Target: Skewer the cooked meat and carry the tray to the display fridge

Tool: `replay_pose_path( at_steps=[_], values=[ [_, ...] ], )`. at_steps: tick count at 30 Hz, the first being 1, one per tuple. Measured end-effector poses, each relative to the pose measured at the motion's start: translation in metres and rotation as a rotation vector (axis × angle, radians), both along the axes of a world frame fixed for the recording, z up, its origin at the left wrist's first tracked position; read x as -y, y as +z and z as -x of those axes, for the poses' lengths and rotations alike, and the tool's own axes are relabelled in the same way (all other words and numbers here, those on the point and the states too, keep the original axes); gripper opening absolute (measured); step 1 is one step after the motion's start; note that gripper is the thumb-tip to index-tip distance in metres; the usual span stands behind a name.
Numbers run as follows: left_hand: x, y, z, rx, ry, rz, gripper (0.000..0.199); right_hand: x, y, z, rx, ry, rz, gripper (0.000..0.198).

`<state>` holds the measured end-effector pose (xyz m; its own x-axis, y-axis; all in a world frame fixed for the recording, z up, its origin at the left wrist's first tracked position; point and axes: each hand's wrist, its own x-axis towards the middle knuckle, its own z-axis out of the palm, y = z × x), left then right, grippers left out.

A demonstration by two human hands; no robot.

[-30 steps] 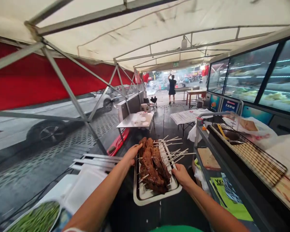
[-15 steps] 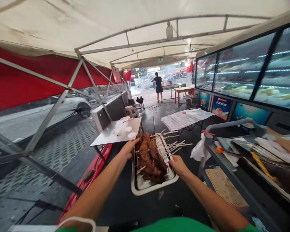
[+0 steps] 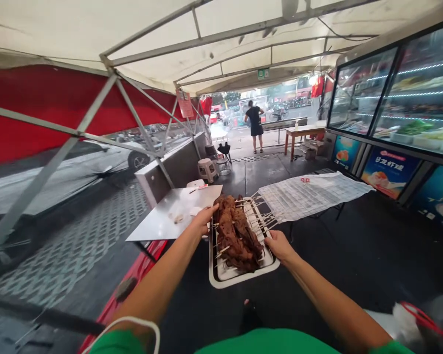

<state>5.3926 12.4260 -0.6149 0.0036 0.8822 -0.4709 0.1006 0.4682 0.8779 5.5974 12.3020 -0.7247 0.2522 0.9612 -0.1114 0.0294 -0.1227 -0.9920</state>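
Observation:
A pale rectangular tray [image 3: 221,283] hangs in front of me above the dark floor. On it lies a heap of brown meat skewers [image 3: 236,236], their bare sticks pointing to the right. My left hand [image 3: 204,220] grips the tray's left side, with fingertips close to the meat. Holding the right rim, my right hand [image 3: 279,246] has its thumb on top, and its other fingers are hidden beneath. Both hands are closed on the tray.
A white table [image 3: 155,221] with scraps stands at the left. A table under a white cloth [image 3: 313,196] is ahead right. Farther off are a stool [image 3: 207,170], a wooden table [image 3: 302,132] and a standing person [image 3: 255,125]. Glass display fridges [image 3: 417,93] line the right.
I have moved forward with the tray still in both hands. The cluttered cart on the right has slid out of view, and the covered table and the person appear nearer.

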Motion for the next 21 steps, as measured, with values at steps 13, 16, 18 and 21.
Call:
replay_pose_path(
  at_steps=[13,16,18,21],
  values=[
    [-0.314,-0.004,-0.151,0.120,-0.129,-0.023,0.011,-0.294,-0.015,-0.117,-0.017,-0.220,0.029,0.011],
    [-0.386,-0.016,-0.192,0.132,-0.174,-0.025,0.012,-0.357,-0.023,-0.153,-0.007,-0.274,0.039,0.008],
    [-0.431,-0.023,-0.219,0.120,-0.187,-0.025,0.012,-0.401,-0.030,-0.178,-0.001,-0.289,0.042,0.009],
    [-0.498,-0.027,-0.258,0.104,-0.218,-0.027,0.012,-0.470,-0.037,-0.218,0.010,-0.296,0.033,0.011]
  ],
)
